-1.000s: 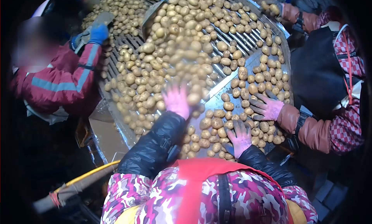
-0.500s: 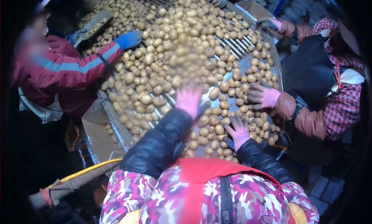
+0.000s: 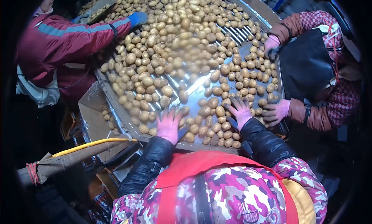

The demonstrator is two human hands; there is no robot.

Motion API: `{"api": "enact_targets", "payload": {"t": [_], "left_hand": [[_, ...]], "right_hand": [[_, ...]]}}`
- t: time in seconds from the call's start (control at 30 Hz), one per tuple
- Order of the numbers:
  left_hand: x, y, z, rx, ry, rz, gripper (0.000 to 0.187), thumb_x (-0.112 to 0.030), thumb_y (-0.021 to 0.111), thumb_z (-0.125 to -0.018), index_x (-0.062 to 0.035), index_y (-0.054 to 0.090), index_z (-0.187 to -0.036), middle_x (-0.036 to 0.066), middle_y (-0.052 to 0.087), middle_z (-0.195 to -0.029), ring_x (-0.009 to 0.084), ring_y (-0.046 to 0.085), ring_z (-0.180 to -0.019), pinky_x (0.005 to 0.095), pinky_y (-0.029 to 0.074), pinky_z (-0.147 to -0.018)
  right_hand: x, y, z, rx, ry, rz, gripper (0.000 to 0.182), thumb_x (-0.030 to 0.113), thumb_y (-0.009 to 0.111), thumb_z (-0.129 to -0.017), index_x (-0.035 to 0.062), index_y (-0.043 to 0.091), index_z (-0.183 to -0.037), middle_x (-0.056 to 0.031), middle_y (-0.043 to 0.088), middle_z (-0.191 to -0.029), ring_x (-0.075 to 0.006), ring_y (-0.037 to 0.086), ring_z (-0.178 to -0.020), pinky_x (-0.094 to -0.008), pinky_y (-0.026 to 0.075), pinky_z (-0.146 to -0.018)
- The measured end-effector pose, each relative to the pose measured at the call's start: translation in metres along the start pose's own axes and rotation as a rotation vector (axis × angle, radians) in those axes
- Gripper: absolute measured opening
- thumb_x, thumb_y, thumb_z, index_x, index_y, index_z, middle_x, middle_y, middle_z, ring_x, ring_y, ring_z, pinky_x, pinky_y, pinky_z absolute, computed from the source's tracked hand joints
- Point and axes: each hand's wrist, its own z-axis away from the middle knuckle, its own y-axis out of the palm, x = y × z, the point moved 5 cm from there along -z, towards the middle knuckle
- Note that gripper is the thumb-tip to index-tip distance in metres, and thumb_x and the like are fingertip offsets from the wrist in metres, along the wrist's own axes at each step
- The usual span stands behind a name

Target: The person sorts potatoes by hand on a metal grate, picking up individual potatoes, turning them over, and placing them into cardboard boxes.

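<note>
Potatoes [image 3: 149, 61] cover a sloping metal sorting table [image 3: 198, 93] with slatted parts. At its near edge my left hand [image 3: 169, 125], in a pink glove with dark fingertips, lies with fingers spread against the nearest potatoes. My right hand [image 3: 240, 113], gloved alike, rests on potatoes right of the middle, its fingers apart. Neither hand is closed round a potato. Between my hands sits a loose group of potatoes [image 3: 209, 121]. Some potatoes at the table's centre are blurred.
On the left, a co-worker in a maroon jacket [image 3: 58, 45] reaches a blue glove [image 3: 137, 18] over the potatoes. Another co-worker's gloved hand [image 3: 277, 111] is close beside my right hand. A cardboard box [image 3: 91, 121] and a pole with a yellow hose [image 3: 93, 146] stand at left.
My left hand has drawn back toward the near edge and left. My right hand has moved slightly up. The right co-worker's hands have shifted, and bare metal shows at the centre.
</note>
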Motion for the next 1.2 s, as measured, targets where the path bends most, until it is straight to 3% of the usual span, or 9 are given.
{"api": "enact_targets", "payload": {"t": [0.23, 0.5, 0.67, 0.77, 0.87, 0.93, 1.07, 1.13, 1.2], "left_hand": [[0.016, 0.007, 0.015, -0.093, -0.081, 0.005, 0.072, -0.051, 0.071, -0.091, -0.0153, 0.053, -0.151, 0.014, 0.052, -0.150, 0.0401, 0.044, -0.142, 0.0684, 0.026, -0.120], [0.022, 0.008, 0.014, -0.134, 0.011, 0.062, 0.071, -0.050, 0.073, -0.088, -0.0140, 0.058, -0.147, 0.013, 0.056, -0.147, 0.0370, 0.047, -0.139, 0.0647, 0.029, -0.118], [0.052, -0.004, 0.011, -0.274, 0.118, 0.306, 0.059, -0.028, 0.076, -0.087, -0.0099, 0.060, -0.141, 0.018, 0.057, -0.143, 0.0397, 0.052, -0.132, 0.0557, 0.036, -0.114], [0.075, -0.023, 0.004, -0.391, 0.055, 0.130, 0.062, -0.023, 0.077, -0.085, -0.0085, 0.059, -0.143, 0.019, 0.055, -0.144, 0.0415, 0.050, -0.134, 0.0569, 0.036, -0.115], [0.093, -0.034, 0.001, -0.363, -0.119, 0.018, 0.065, -0.027, 0.078, -0.086, -0.0107, 0.058, -0.146, 0.017, 0.054, -0.145, 0.0404, 0.047, -0.139, 0.0601, 0.030, -0.119], [0.103, -0.020, 0.001, -0.259, -0.179, -0.028, 0.066, -0.033, 0.075, -0.088, -0.0141, 0.056, -0.148, 0.017, 0.051, -0.150, 0.0405, 0.042, -0.143, 0.0628, 0.027, -0.121], [0.101, -0.012, 0.005, -0.157, -0.225, -0.113, 0.065, -0.039, 0.071, -0.090, -0.0178, 0.055, -0.150, 0.016, 0.043, -0.158, 0.0413, 0.033, -0.150, 0.0665, 0.022, -0.123], [0.100, -0.016, 0.002, -0.075, -0.267, -0.084, 0.065, -0.041, 0.071, -0.091, -0.0178, 0.056, -0.150, 0.014, 0.040, -0.161, 0.0422, 0.030, -0.152, 0.0678, 0.021, -0.122], [0.097, -0.019, -0.003, -0.054, -0.281, -0.115, 0.066, -0.041, 0.072, -0.090, -0.0191, 0.055, -0.150, 0.015, 0.040, -0.161, 0.0437, 0.030, -0.152, 0.0689, 0.021, -0.122]], "right_hand": [[-0.002, -0.010, -0.003, 0.016, 0.005, -0.044, 0.060, 0.033, 0.070, -0.089, 0.0198, 0.059, -0.146, -0.0205, 0.041, -0.162, -0.0455, 0.037, -0.149, -0.0646, 0.024, -0.124], [-0.007, -0.009, -0.001, -0.010, -0.037, -0.037, 0.060, 0.036, 0.070, -0.089, 0.0206, 0.059, -0.146, -0.0207, 0.045, -0.158, -0.0461, 0.041, -0.146, -0.0670, 0.028, -0.120], [-0.009, 0.002, -0.002, -0.020, -0.036, 0.008, 0.058, 0.040, 0.070, -0.088, 0.0197, 0.060, -0.142, -0.0210, 0.046, -0.156, -0.0451, 0.041, -0.146, -0.0666, 0.027, -0.120], [0.005, -0.015, -0.024, -0.089, 0.022, -0.079, 0.059, 0.038, 0.070, -0.090, 0.0149, 0.057, -0.143, -0.0225, 0.042, -0.159, -0.0446, 0.035, -0.151, -0.0627, 0.024, -0.123], [0.018, -0.032, -0.068, -0.217, 0.020, -0.238, 0.057, 0.035, 0.072, -0.089, 0.0121, 0.058, -0.140, -0.0232, 0.046, -0.152, -0.0456, 0.039, -0.146, -0.0630, 0.028, -0.120], [0.035, -0.048, -0.105, -0.190, -0.082, -0.232, 0.058, 0.035, 0.075, -0.087, 0.0121, 0.058, -0.138, -0.0222, 0.050, -0.149, -0.0461, 0.042, -0.143, -0.0638, 0.030, -0.118], [0.059, -0.052, -0.209, -0.404, -0.234, -0.127, 0.054, 0.029, 0.073, -0.085, 0.0128, 0.061, -0.135, -0.0203, 0.054, -0.144, -0.0429, 0.047, -0.140, -0.0633, 0.033, -0.116], [0.064, -0.060, -0.268, -0.277, -0.167, -0.128, 0.059, 0.032, 0.066, -0.094, 0.0097, 0.054, -0.147, -0.0196, 0.044, -0.158, -0.0401, 0.037, -0.150, -0.0618, 0.024, -0.124], [0.067, -0.068, -0.323, -0.336, -0.227, -0.081, 0.061, 0.030, 0.070, -0.090, 0.0114, 0.054, -0.146, -0.0170, 0.045, -0.158, -0.0378, 0.035, -0.151, -0.0601, 0.024, -0.125]]}}
